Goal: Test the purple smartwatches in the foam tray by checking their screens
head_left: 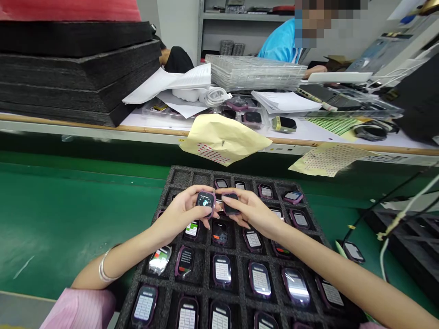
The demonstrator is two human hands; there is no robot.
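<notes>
My left hand point(185, 205) is closed around a purple-cased smartwatch point(206, 202) whose screen is lit with a round dial. Close beside it, my right hand point(252, 208) grips a second smartwatch point(230, 203) with a dark screen. Both are held above a black foam tray point(236, 285) divided into square compartments. Several strapless watches lie in it, most with lit screens, such as one purple watch point(222, 269) showing a white grid. Some compartments behind my hands and under my right forearm are partly hidden.
Beyond the tray runs a workbench point(151, 130) with stacked black foam point(68, 77), clear plastic trays point(254, 71) and a white cable point(216, 97). Yellow sticker sheets point(222, 137) hang over its edge. A person in a blue sleeve point(279, 41) sits behind. Cables hang at the right.
</notes>
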